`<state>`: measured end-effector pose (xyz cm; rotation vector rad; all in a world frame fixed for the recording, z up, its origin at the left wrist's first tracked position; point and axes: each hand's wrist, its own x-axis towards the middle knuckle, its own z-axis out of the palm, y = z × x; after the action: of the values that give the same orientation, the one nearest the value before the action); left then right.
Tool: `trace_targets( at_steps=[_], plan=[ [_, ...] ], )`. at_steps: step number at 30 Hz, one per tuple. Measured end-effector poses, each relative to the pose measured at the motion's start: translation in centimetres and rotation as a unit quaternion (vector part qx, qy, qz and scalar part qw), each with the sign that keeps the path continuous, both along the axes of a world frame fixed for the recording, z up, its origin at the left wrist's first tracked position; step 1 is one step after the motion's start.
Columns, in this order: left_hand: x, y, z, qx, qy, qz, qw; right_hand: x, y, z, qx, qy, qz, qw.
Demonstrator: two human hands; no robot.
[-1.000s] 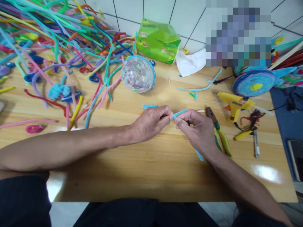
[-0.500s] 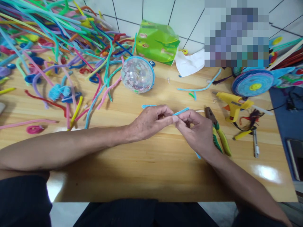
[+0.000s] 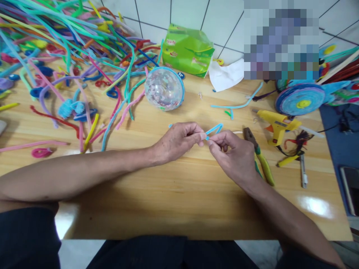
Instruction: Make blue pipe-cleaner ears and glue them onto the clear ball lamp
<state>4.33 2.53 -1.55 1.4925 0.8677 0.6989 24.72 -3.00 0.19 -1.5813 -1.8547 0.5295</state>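
Observation:
A light-blue pipe cleaner (image 3: 215, 127) is pinched between the fingertips of both hands, over the middle of the wooden table. My left hand (image 3: 179, 144) grips it from the left, thumb against forefinger. From the other side my right hand (image 3: 232, 155) pinches it close to the left fingertips. Beyond the fingers the pipe cleaner makes a sharp V-shaped bend; the part inside the fingers is hidden. Pliers (image 3: 258, 153) with green and yellow handles lie just right of my right hand, partly covered by it. A clear, blue-rimmed dome (image 3: 164, 89) with speckles sits past my left hand.
A heap of coloured pipe cleaners (image 3: 70, 41) covers the back left. Behind the dome stands a green tissue pack (image 3: 187, 50). To the right lie a yellow glue gun (image 3: 277, 121), a cutter knife (image 3: 303, 170) and a blue coiled disc (image 3: 301, 99). A phone (image 3: 350, 188) rests at the far right.
The light-blue pipe cleaner, straight beyond the fingers before, now shows a sharp bend. The fingertips have drawn slightly apart. A blue end below my right hand no longer shows.

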Motion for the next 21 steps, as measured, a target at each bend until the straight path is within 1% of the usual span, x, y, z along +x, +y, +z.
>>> trace_targets(
  at_steps=[6,11,14,17,21],
  plan=[
    [0.0,0.3,-0.2,-0.007,-0.002,-0.013,1.000,0.2,0.1,0.4,-0.009,0.001,-0.001,1.000],
    [0.1,0.6,-0.9,-0.063,-0.062,-0.026,0.996,0.4,0.3,0.7,-0.026,0.016,-0.007,0.999],
    [0.2,0.6,-1.0,-0.085,-0.069,-0.024,0.994,0.5,0.4,0.6,-0.028,0.023,-0.008,0.999],
    [0.2,0.6,-0.8,-0.083,-0.052,-0.021,0.995,0.4,0.3,0.3,-0.029,0.028,-0.007,0.999],
    [0.2,0.6,-0.5,-0.047,-0.037,-0.016,0.998,0.4,0.3,0.1,-0.025,0.029,0.004,0.999]
  ],
)
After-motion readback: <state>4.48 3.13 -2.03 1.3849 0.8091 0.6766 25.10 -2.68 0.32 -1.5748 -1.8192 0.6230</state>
